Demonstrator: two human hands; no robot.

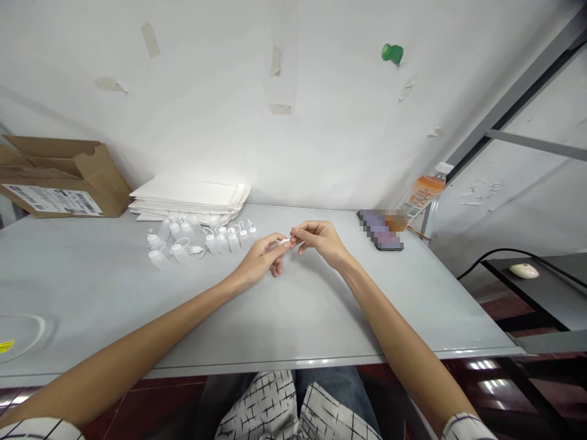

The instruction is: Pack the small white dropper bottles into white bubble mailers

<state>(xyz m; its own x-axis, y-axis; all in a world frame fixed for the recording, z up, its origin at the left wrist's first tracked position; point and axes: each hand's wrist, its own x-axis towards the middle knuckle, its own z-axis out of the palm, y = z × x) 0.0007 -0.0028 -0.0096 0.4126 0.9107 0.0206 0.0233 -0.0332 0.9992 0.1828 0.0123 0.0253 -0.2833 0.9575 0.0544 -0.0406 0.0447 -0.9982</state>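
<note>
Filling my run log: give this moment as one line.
left hand: holds small clear piece | right hand: pinches same piece | loose bottles: on table

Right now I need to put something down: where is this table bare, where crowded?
Bare: the table left of the left hand, short of the cardboard box; also right of the right hand, short of the phone. Crowded: the white bottles by the paper stack; both hands pinch a small bottle.
</note>
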